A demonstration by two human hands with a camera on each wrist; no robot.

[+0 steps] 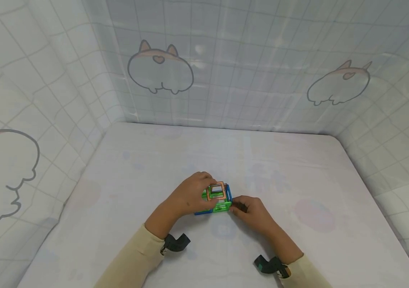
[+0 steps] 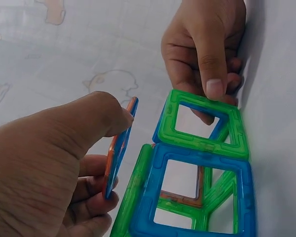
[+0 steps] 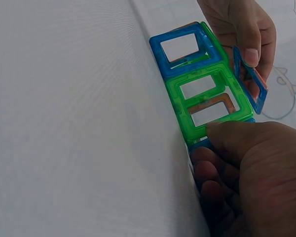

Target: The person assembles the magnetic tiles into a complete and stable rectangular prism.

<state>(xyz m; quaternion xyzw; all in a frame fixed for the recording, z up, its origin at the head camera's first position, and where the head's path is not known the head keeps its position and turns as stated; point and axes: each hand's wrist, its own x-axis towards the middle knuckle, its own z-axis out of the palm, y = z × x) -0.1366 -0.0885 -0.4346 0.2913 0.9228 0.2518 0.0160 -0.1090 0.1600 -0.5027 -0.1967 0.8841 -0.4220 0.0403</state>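
My left hand [image 1: 190, 196] pinches an orange-and-blue square magnetic tile [image 2: 117, 153] between thumb and fingers. That tile stands on edge beside a boxy structure of magnetic tiles [image 1: 222, 207], with a gap showing between them in the left wrist view. Green and blue open-frame squares make up the structure's near side, including a blue tile [image 2: 202, 154] and a green tile [image 3: 180, 111]; an orange frame shows through inside. At the structure's right end, my right hand [image 1: 252, 214] grips it, thumb on the green tile's corner and fingers curled at the end.
The structure sits on a pale, faintly printed tabletop [image 1: 175, 152]. White grid-patterned curtains [image 1: 233, 80] with cartoon animal outlines enclose the back and both sides. A black wrist mount [image 1: 176, 243] sticks out from the left sleeve, and a similar mount [image 1: 267, 265] from the right.
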